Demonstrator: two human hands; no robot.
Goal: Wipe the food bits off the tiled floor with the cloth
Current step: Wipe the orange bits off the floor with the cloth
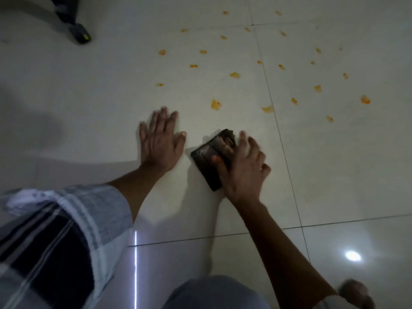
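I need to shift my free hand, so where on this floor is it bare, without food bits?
Bare tile lies left of the left hand, out toward the dark furniture foot, and near you below the cloth under the right hand. The orange food bits crowd the floor beyond both hands, spreading right.

Home interior: glossy tiled floor (334, 175), furniture leg (75, 27).
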